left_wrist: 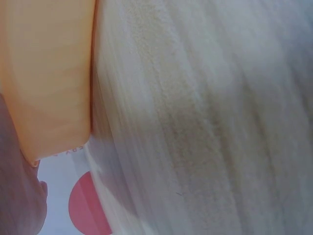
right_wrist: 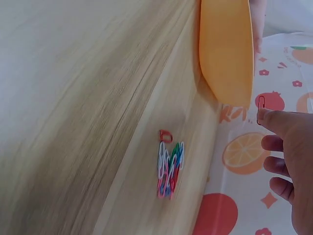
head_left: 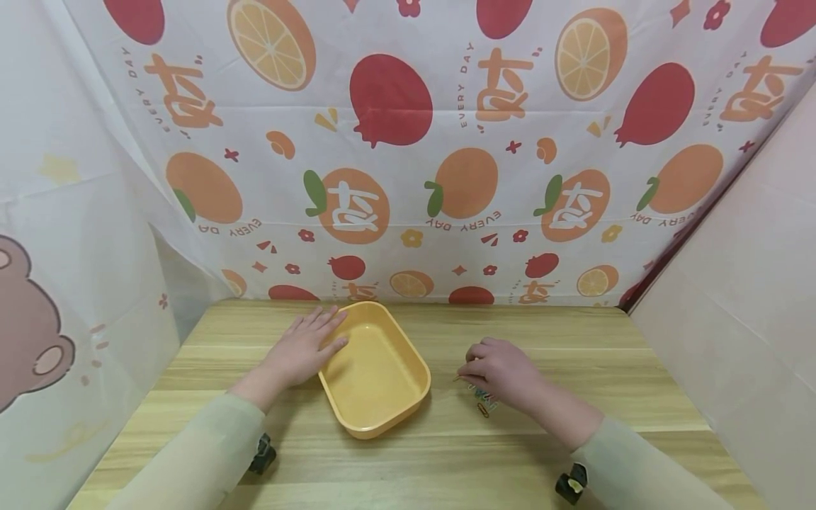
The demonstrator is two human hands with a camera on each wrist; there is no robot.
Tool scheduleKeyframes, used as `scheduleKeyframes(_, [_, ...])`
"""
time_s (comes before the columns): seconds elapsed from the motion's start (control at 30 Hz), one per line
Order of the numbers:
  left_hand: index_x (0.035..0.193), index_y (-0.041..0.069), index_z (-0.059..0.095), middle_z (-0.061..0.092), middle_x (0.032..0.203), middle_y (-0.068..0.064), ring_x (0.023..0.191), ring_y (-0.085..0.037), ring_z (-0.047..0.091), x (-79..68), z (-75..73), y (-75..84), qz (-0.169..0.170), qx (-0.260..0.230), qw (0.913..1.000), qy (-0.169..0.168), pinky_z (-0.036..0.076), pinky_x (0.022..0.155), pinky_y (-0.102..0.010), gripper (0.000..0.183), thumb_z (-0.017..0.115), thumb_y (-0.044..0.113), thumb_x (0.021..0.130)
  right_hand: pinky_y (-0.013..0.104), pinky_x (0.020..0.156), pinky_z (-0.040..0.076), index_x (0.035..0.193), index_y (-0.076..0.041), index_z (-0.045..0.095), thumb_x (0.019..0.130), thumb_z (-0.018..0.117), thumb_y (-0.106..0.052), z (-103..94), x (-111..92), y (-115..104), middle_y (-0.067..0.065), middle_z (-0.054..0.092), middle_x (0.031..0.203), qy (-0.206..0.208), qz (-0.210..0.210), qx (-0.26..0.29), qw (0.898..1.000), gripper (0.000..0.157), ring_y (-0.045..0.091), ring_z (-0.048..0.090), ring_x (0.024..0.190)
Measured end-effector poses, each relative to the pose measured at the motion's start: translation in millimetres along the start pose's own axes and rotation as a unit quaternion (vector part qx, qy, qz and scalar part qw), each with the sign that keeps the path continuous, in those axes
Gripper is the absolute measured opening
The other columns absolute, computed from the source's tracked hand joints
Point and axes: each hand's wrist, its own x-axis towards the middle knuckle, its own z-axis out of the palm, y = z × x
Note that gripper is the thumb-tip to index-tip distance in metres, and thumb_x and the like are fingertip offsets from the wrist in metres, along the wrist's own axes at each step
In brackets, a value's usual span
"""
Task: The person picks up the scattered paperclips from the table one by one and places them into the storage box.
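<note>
A yellow rectangular tray (head_left: 372,365) stands on the table with its hollow side up. My left hand (head_left: 306,348) rests on its left rim, fingers spread and fairly straight. In the left wrist view the tray's side wall (left_wrist: 49,78) fills the upper left. To the right of the tray, my right hand (head_left: 506,372) pinches a paper clip between thumb and index finger; the right wrist view shows this clip (right_wrist: 261,102) as red. Below that hand lies a small pile of coloured paper clips (right_wrist: 169,169), partly hidden in the head view. A red paper clip (right_wrist: 166,136) lies at the pile's edge.
The wooden table (head_left: 306,467) ends at a fruit-printed cloth (head_left: 408,205) hanging behind it. A pale cloth with a bear print (head_left: 28,319) hangs on the left, and a plain light panel (head_left: 733,304) stands on the right.
</note>
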Motion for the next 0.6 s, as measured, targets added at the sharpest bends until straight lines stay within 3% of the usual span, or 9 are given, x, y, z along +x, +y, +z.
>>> scheduleKeyframes(0.4, [0.158,0.020,0.027,0.025,0.163,-0.010,0.150,-0.039,0.013,-1.7,-1.5,0.5,-0.005,-0.002,1.0000,-0.008,0.005,0.120,-0.060,0.066,0.038,0.055,0.103,0.022,0.065,0.050,0.091,-0.021,0.081,0.083,0.082,-0.024,8.0,22.5,-6.3,-0.010,0.064,0.083,0.013,-0.004,0.021,1.000,0.008,0.009,0.055,0.076])
scheduleKeyframes(0.6, [0.158,0.020,0.027,0.024,0.163,-0.009,0.150,-0.038,0.013,-1.0,-0.3,0.1,-0.001,0.004,1.0000,-0.008,0.006,0.120,-0.059,0.071,0.030,0.063,0.102,0.023,0.066,0.051,0.092,-0.022,0.081,0.083,0.081,-0.026,8.6,35.8,-10.7,-0.009,0.065,0.084,0.007,-0.011,0.015,1.000,0.009,0.010,0.056,0.076])
